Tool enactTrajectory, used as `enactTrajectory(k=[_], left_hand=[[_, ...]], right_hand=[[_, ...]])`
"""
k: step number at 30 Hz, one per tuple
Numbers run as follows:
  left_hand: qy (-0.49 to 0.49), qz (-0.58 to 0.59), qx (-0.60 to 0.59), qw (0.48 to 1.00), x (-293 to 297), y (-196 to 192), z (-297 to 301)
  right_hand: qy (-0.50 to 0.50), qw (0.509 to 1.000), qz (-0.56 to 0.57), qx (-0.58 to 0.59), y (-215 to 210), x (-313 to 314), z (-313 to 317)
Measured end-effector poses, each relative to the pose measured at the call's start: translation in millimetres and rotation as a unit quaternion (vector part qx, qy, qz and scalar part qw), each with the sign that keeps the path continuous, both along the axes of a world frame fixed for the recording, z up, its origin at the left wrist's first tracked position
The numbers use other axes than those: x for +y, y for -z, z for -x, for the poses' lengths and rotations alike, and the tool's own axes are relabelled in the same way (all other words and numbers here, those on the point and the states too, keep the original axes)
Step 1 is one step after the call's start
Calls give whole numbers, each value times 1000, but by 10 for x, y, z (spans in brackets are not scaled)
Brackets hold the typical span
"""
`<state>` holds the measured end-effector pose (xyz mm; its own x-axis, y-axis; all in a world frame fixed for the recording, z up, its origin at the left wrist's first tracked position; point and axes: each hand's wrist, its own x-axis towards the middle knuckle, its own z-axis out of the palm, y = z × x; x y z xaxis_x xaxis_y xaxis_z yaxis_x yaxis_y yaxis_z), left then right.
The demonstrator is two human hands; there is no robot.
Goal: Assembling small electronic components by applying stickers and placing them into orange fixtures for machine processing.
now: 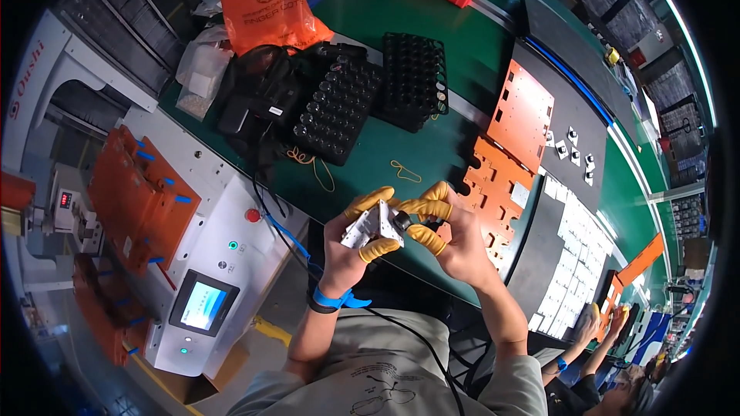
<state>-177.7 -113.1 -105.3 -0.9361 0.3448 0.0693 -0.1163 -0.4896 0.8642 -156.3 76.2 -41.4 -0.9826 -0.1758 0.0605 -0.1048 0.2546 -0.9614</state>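
Left hand [344,253] pinching white plates [359,230], right hand [461,245] gripping black cylindrical part [401,221] (yellow finger cots [425,239] on both hands).

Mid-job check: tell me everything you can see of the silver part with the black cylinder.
The silver part looks like metal: pale, angular, with flat faces and small dark spots that may be holes. Its short black cylinder points toward the right. The part is tilted, pinched in the left hand by yellow-covered fingertips. The right hand has its fingertips around the cylinder; contact there is unclear, as is whether it is one piece.
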Motion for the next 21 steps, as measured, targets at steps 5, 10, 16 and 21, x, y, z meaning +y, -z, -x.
enactTrajectory(k=[5, 10, 16, 21], left_hand=[[-80, 62, 86, 991, 38, 4, -31], [-64, 63, 95, 991, 39, -41, -60], [-22, 34, 3, 999, 100, -20, -107], [-3, -13, -21, 1000, 180, 45, -123]], right_hand=[[9, 978, -165, 125, -148, -58, -71], [-10, 970, -160, 184, -141, 16, -76], [-26, 966, -171, 194, -72, 94, -146], [-15, 980, -103, 168, -12, 109, -201]])
